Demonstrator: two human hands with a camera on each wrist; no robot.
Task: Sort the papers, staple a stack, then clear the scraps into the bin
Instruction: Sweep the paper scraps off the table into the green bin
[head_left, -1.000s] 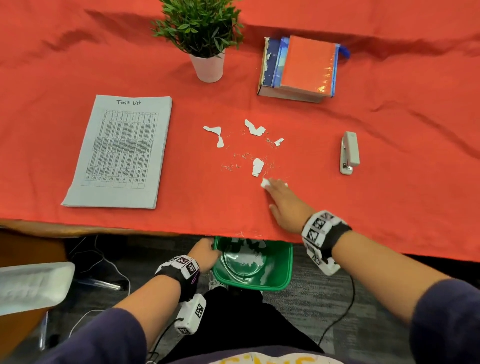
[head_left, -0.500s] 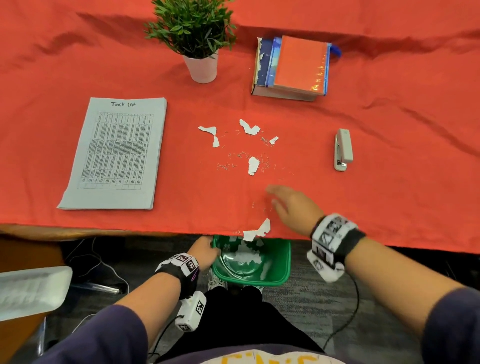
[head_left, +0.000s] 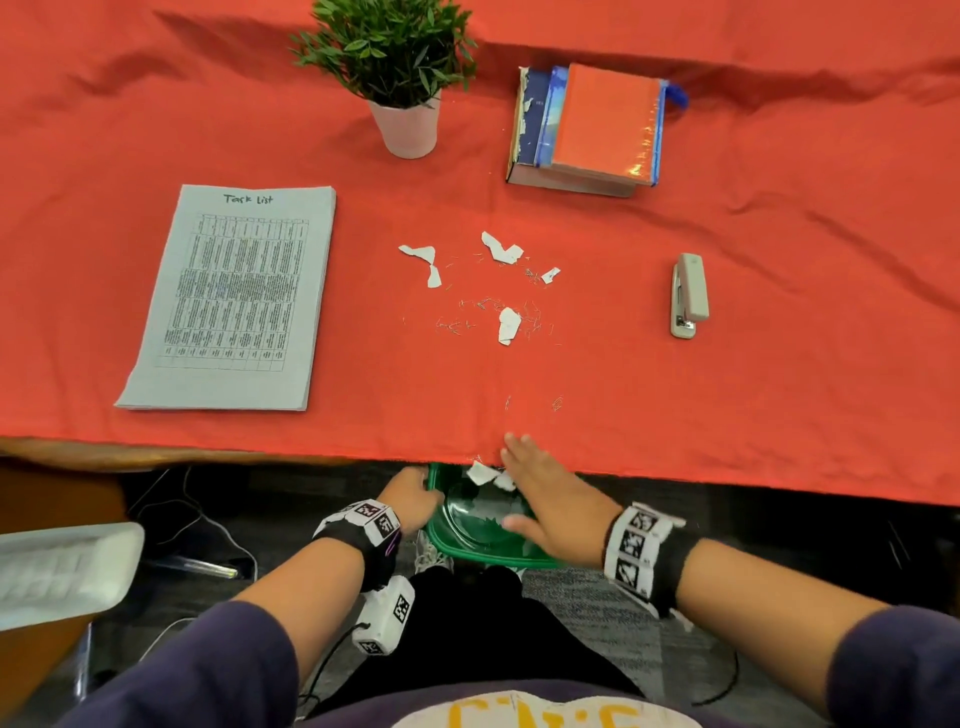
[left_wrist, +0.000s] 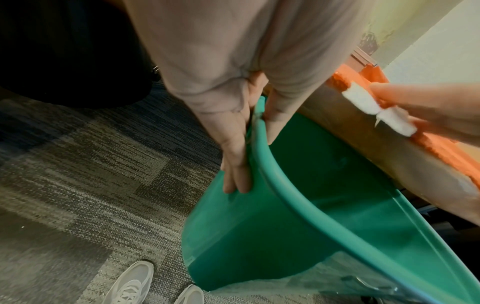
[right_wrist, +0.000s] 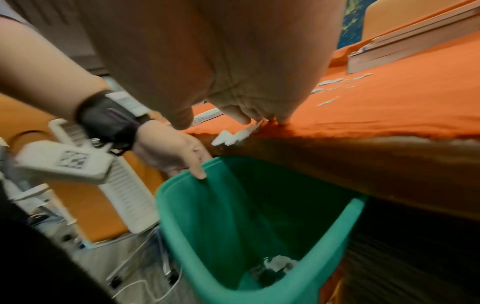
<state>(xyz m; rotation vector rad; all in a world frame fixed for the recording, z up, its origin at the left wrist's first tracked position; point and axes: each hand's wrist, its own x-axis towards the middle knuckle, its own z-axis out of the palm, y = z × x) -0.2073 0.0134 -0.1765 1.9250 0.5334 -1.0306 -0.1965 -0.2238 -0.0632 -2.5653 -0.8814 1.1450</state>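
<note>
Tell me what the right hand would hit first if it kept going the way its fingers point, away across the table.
The right hand points up the red tablecloth. Loose staples lie first in line, then the torn paper scrap, though depth is uncertain.

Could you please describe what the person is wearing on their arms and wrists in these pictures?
Both arms wear dark purple sleeves pushed up above the elbows. Behind the left hand and the right hand sits a black wristband edged with white blocks printed with black square markers. A white camera unit bearing the same markers hangs under the left wrist, trailing a black cable.
</note>
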